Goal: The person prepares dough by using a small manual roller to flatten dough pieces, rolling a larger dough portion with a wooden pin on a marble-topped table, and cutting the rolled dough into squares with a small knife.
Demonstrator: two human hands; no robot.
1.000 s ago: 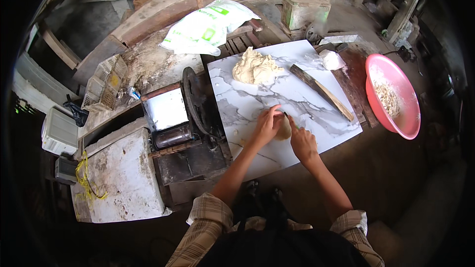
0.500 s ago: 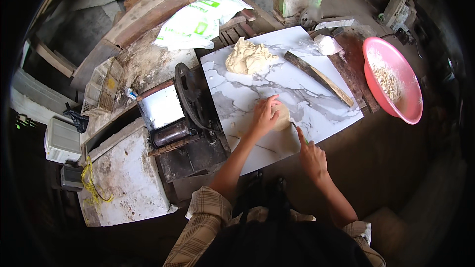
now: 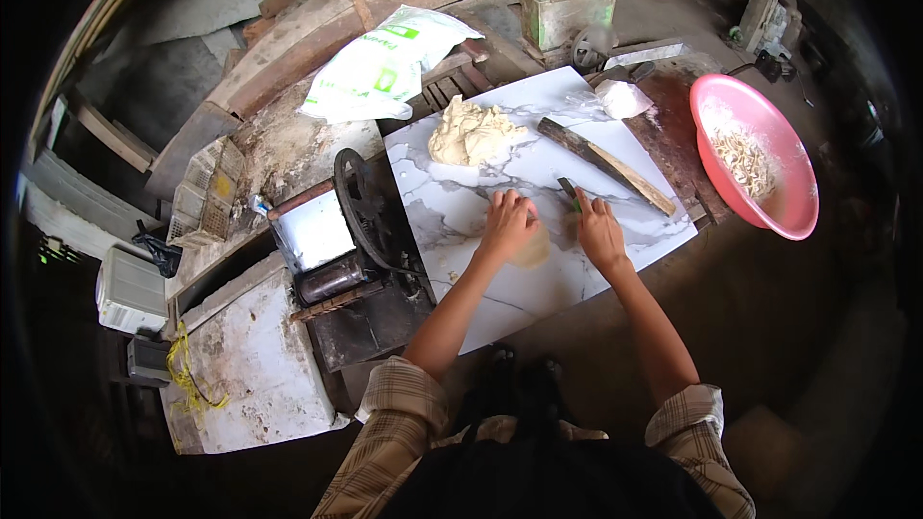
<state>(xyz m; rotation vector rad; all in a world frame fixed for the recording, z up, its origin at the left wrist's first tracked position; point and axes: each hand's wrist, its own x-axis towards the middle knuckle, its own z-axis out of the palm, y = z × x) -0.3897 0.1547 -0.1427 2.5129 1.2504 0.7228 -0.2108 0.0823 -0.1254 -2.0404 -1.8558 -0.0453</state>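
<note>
A thin, flat round of dough (image 3: 534, 248) lies on the marble-patterned board (image 3: 606, 264), partly under my left hand (image 3: 508, 223). The fingers of that hand are bent and drawn together at the dough's upper left edge. To the right of the dough, my right hand (image 3: 600, 231) is closed round a knife (image 3: 567, 189), its dark blade pointing away from me and a bit of green showing at the handle. Farther up the board sits a big rough lump of dough (image 3: 473, 132). A long wooden stick (image 3: 608, 163) lies aslant at the right.
Left of the board stands a hand-cranked roller machine (image 3: 354, 221) with a large wheel. A pink basin (image 3: 707, 149) holding pale strips is at the right, near a bag of white powder (image 3: 623, 99). Behind lie a white-green sack (image 3: 380, 67) and a plastic basket (image 3: 205, 190).
My right hand has moved up with the knife, away from the dough's edge. My left hand's fingers, spread over the dough before, are now bent at its edge. The view has shifted slightly.
</note>
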